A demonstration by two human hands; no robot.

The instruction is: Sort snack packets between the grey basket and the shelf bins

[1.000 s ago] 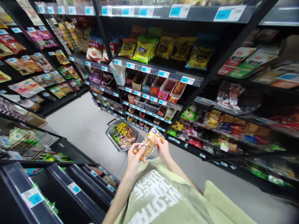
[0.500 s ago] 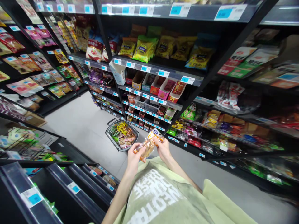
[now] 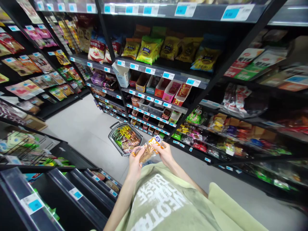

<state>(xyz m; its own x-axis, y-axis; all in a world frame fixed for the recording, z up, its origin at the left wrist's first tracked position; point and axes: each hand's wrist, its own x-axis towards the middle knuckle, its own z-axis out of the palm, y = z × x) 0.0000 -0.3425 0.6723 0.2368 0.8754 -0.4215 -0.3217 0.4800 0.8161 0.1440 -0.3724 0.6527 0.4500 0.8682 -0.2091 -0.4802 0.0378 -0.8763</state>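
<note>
I hold a clear snack packet (image 3: 147,150) with orange edges and brown pieces inside, in front of my chest. My left hand (image 3: 134,162) grips its lower left end. My right hand (image 3: 165,153) pinches its upper right end, near the white-and-blue label. Just beyond the packet, a grey shopping basket (image 3: 113,133) full of colourful snack packets stands on the floor.
Black shelving (image 3: 154,72) with snack bags, boxes and blue price tags rises ahead and to the right. More shelves (image 3: 31,83) line the left. Low dark bins (image 3: 72,195) stand at my lower left. A grey floor aisle (image 3: 81,125) runs between them.
Both hands have turned the packet flatter and shifted it slightly left and up; the grip on both ends is unchanged.
</note>
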